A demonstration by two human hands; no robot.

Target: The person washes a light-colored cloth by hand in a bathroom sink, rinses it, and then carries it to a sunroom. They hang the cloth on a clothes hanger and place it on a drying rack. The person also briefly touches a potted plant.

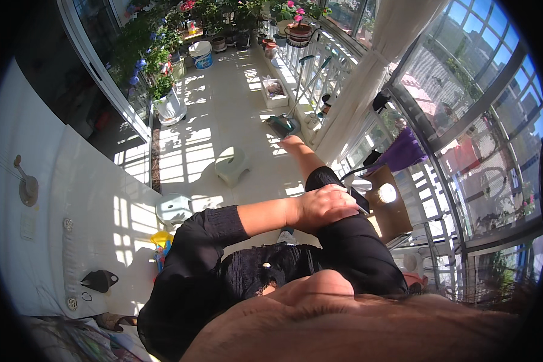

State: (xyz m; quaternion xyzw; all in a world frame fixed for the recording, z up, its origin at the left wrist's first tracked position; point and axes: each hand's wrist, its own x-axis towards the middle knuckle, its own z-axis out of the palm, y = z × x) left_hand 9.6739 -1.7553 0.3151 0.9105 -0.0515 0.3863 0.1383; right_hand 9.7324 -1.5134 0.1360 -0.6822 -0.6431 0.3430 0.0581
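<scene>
My left hand reaches across my body and grips the black sleeve of my right arm, where the fabric is pushed up around the forearm. Beyond it my right forearm stretches forward, bare below the cuff. At its end is my right hand, small and foreshortened, so its fingers and anything in them cannot be made out. In the picture it lies just below a dark green dustpan on the floor. No contact between the two is visible.
Two pale plastic stools stand on the tiled floor. A cardboard box with a white-lidded jar is at right, near the railing and a white curtain. Farther off are a white bucket, potted plants and a white bin.
</scene>
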